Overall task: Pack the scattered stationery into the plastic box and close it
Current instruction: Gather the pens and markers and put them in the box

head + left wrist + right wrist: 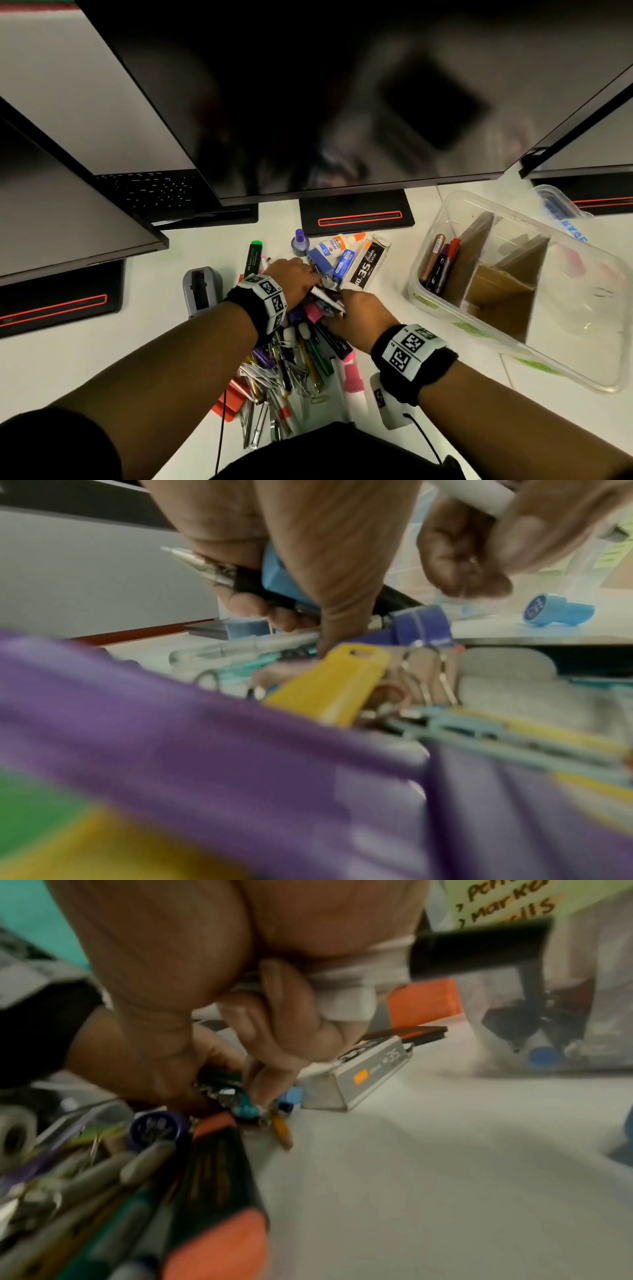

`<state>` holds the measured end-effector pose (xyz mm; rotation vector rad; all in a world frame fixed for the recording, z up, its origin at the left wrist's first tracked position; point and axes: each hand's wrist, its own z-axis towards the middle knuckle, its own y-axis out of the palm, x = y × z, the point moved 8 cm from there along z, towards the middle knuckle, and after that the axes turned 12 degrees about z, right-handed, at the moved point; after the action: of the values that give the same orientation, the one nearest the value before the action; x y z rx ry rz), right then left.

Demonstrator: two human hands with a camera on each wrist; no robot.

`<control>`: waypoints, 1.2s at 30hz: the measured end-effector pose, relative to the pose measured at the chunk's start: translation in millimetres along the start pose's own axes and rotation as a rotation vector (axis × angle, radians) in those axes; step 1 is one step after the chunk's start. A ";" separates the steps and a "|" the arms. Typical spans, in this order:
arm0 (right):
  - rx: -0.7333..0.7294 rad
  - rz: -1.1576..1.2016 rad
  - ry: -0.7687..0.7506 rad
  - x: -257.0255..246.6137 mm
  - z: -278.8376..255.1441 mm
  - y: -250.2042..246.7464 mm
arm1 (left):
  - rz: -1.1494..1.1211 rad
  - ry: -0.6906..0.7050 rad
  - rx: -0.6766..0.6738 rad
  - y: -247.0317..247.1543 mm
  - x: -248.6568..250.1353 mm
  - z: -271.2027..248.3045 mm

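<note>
Both my hands dig into the stationery pile (298,346) left of the plastic box (520,291): left hand (294,277) clutches pens, right hand (359,308) pinches a white marker (479,496). Light, slippery barrels; grip mid-shaft.

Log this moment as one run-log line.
stage: gathering pens | left hand: grips pens from pile | right hand: grips white marker | plastic box: open, few markers inside | lid: off

Dim, wide-angle warp; wrist views blurred, foregrounds unfocused.
</note>
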<state>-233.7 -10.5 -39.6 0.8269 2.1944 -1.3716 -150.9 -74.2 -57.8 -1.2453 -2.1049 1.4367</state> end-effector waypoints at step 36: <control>0.474 0.382 0.186 54.6 -58.2 -174.6 | -1.411 -0.303 0.219 -145.8 31.7 1.8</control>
<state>-394.5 -2.1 65.0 1.5077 1.7179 -1.6822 -241.0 -68.1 61.1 0.5980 -2.0377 1.0440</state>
